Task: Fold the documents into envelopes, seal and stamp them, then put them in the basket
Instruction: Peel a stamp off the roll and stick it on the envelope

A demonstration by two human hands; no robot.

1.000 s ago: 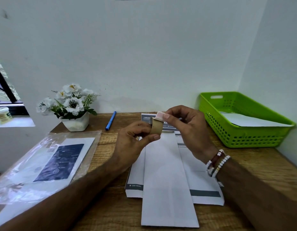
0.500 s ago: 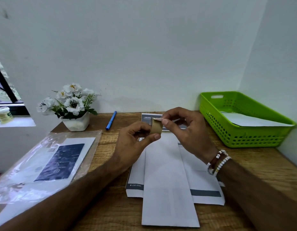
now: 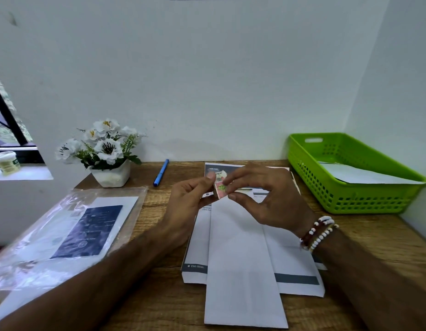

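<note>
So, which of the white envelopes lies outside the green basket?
The long envelope, nearest the person, on top of the printed documents. The other envelope lies inside the green basket at the right.

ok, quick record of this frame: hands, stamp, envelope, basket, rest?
left hand: pinches the stamp at its left edge
right hand: pinches its right side
stamp: pink and green, held above the envelope, not yet stuck on
envelope: white, flat on the documents on the table
basket: green, far right, white paper inside
rest: blue pen, flower pot, plastic sleeve at left
</note>
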